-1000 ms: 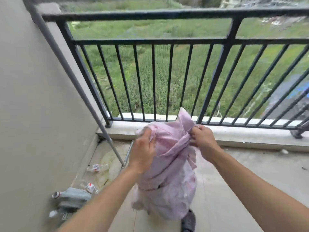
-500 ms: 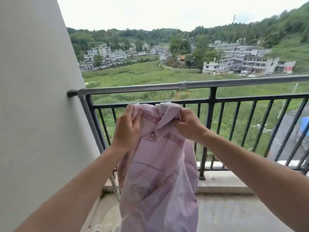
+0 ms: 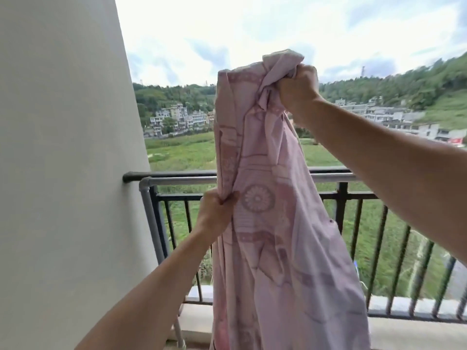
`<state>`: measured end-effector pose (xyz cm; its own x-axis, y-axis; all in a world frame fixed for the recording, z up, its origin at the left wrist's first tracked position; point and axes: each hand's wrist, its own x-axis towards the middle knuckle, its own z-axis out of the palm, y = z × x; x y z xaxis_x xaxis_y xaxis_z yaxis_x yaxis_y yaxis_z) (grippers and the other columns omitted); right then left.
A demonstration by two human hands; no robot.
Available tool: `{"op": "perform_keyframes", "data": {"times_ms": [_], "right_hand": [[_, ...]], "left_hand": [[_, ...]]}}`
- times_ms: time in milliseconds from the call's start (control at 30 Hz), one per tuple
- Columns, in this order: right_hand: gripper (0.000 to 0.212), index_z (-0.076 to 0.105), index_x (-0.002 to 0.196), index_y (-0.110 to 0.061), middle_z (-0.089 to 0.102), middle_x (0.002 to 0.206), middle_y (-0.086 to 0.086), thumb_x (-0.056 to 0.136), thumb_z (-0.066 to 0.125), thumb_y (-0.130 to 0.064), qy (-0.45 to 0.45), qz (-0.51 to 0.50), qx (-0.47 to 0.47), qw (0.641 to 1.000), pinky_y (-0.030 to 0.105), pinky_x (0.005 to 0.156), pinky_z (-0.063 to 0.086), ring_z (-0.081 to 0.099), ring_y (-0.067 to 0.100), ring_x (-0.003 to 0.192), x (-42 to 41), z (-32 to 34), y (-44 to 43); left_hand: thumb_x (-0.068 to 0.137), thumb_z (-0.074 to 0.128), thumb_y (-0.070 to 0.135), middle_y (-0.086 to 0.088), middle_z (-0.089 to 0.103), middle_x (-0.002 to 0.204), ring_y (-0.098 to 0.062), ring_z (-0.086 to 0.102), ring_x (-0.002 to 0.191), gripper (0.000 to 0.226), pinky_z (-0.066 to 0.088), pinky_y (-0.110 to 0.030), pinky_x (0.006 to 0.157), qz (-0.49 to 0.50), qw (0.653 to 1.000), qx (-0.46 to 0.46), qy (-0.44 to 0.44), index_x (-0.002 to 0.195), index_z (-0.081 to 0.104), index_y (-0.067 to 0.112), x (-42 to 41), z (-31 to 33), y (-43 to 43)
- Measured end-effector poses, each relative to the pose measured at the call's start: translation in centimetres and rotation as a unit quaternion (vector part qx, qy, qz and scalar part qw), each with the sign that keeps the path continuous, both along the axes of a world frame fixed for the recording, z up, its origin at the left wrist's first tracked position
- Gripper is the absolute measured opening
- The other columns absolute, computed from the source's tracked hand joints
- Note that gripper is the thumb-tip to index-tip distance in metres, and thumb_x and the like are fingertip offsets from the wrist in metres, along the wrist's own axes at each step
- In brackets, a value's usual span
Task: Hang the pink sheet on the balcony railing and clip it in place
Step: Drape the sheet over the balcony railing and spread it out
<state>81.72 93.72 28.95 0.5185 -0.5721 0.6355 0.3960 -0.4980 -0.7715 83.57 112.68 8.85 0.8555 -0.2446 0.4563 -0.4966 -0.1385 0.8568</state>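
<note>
The fingers (image 3: 304, 72) of the right hand (image 3: 297, 90) are curled tight round a bunched wad at the top of the sheet (image 3: 267, 236), held high above the rail (image 3: 182, 181). The left hand (image 3: 214, 215) sits lower, about level with the rail. Its thumb and fingers pinch the sheet's left edge, where a darker patterned border runs.

Between and below the two grips the sheet hangs in long loose folds on the near side of the rail, past the bottom of the view. It is not over the rail. Whether it brushes the bars (image 3: 341, 213) behind it I cannot tell.

It looks thin, soft and light, with no stiffness at all. Any part not held will slump, and a breeze off the open side could lift it. Whether it is damp cannot be told. The weave should grip well enough in a hand, but it may slide on the smooth grey tube.

The border is probably the best place to hold it. With the wad shaken out and one hand near each end of that edge, well apart, the top would run straight for laying over the rail.

The rail meets the wall (image 3: 63, 147) at the left. No clips are in view.
</note>
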Motion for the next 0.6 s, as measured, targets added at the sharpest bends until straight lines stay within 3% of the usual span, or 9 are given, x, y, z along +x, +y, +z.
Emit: {"op": "perform_keyframes", "data": {"times_ms": [67,133,267,367,433,500,600], "right_hand": [[0.023,0.069,0.087,-0.008,0.068,0.083,0.009,0.075,0.05,0.001,-0.018,-0.019,0.003,1.0,0.033,0.061,0.058,0.07,0.025,0.084,1.5,2.2,-2.5],[0.027,0.069,0.094,-0.006,0.066,0.086,0.008,0.076,0.05,-0.002,-0.021,-0.05,-0.009,0.999,0.032,0.063,0.056,0.07,0.025,0.087,3.0,4.0,-4.9],[0.031,0.067,0.103,-0.011,0.063,0.089,0.001,0.078,0.05,-0.006,0.005,-0.11,-0.035,0.993,0.025,0.063,0.046,0.063,0.019,0.085,6.7,4.4,-9.3],[0.028,0.066,0.109,-0.011,0.064,0.1,0.006,0.085,0.051,-0.012,0.057,-0.114,-0.023,0.992,0.026,0.072,0.047,0.063,0.023,0.098,10.4,2.3,-12.7],[0.03,0.06,0.117,-0.006,0.063,0.115,0.013,0.089,0.053,-0.013,0.128,-0.123,-0.046,0.983,0.03,0.086,0.047,0.059,0.03,0.111,12.5,-0.2,-14.8],[0.031,0.059,0.118,-0.004,0.062,0.111,0.015,0.088,0.06,-0.011,0.234,-0.111,-0.098,0.961,0.029,0.086,0.045,0.058,0.029,0.115,14.3,-3.6,-16.7],[0.02,0.07,0.085,-0.008,0.065,0.094,0.01,0.075,0.077,-0.024,0.399,-0.006,-0.102,0.911,0.032,0.074,0.053,0.066,0.027,0.092,16.0,-9.4,-18.9]], "left_hand": [[0.09,0.062,0.012,0.005,0.06,0.063,-0.015,0.058,0.061,0.027,0.042,-0.021,0.05,0.044,0.997,0.012,-0.068,0.064,0.062,0.019,2.1,3.5,-1.0],[0.089,0.061,0.013,0.003,0.057,0.06,-0.017,0.053,0.059,0.021,0.035,-0.024,0.045,0.107,0.985,0.019,-0.137,0.068,0.061,0.013,4.2,6.7,-1.9],[0.087,0.057,0.012,-0.001,0.059,0.072,-0.022,0.056,0.067,0.006,0.034,-0.028,0.054,0.188,0.964,0.04,-0.185,0.083,0.061,0.01,8.5,9.9,-5.3],[0.087,0.055,0.011,-0.002,0.059,0.074,-0.028,0.061,0.075,0.008,0.038,-0.031,0.06,0.23,0.956,0.084,-0.161,0.088,0.062,0.01,12.0,9.5,-8.8],[0.086,0.054,0.011,-0.007,0.065,0.081,-0.032,0.064,0.082,0.012,0.041,-0.032,0.063,0.257,0.95,0.123,-0.131,0.094,0.062,0.011,14.5,8.1,-10.6],[0.082,0.054,0.01,-0.011,0.069,0.092,-0.035,0.064,0.089,0.017,0.042,-0.034,0.066,0.276,0.939,0.174,-0.111,0.098,0.058,0.015,16.8,6.4,-11.8],[0.078,0.055,0.01,-0.012,0.067,0.105,-0.034,0.061,0.098,0.029,0.047,-0.035,0.076,0.257,0.924,0.28,-0.055,0.105,0.055,0.02,19.7,4.7,-12.8]]}}
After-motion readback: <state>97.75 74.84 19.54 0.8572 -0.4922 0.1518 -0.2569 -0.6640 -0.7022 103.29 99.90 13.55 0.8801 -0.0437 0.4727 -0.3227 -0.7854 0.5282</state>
